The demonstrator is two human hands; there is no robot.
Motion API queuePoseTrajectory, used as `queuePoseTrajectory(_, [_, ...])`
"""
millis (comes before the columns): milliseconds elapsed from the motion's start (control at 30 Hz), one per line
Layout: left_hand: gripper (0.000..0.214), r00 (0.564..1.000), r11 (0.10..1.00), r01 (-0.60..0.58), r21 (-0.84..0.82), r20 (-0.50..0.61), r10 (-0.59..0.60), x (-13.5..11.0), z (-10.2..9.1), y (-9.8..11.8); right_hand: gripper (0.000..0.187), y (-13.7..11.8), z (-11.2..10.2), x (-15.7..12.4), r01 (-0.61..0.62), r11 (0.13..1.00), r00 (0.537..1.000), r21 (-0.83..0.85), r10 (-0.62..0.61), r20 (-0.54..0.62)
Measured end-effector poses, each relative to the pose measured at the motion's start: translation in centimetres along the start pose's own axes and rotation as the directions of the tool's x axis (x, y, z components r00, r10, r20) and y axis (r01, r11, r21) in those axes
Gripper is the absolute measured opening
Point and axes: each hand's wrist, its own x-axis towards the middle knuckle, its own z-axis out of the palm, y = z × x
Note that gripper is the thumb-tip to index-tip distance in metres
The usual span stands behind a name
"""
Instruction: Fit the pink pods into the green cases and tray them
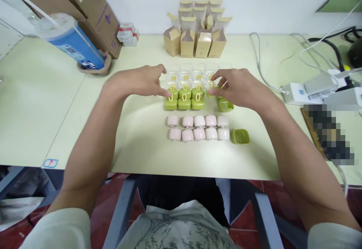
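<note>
Two rows of small green cases (184,104) with yellow loops stand together mid-table. My left hand (147,81) is at their left end, thumb and index finger apart, the thumb against or just over the nearest case. At the other end, my right hand (236,86) pinches a green lid with a yellow loop (211,89), partly hidden by the fingers. Below that hand lies an open green shell (225,105). Closer to me are two rows of pale pink and white rounded blocks (199,134), with an open green cup (240,136) at their right end.
Clear plastic cups (186,76) stand behind the green cases, and open kraft boxes (203,44) by the wall. A blue drum (76,45) and a cardboard carton (98,19) are at left. Power strips (301,92), cables and a blurred dark object (328,132) are at right.
</note>
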Motion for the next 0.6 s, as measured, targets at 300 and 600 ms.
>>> queuePoseTrajectory(300, [0.101, 0.973, 0.977, -0.137, 0.161, 0.208, 0.102, 0.6, 1.3, 1.3, 0.044, -0.4, 0.8, -0.1, 0.022, 0.989, 0.999, -0.149, -0.016, 0.038])
queuePoseTrajectory(600, [0.140, 0.943, 0.938, 0.037, 0.346, 0.297, -0.147, -0.1, 1.1, 4.1, 0.037, -1.0, 1.5, 0.0, 0.038, 0.970, 0.999, -0.240, -0.036, 0.012])
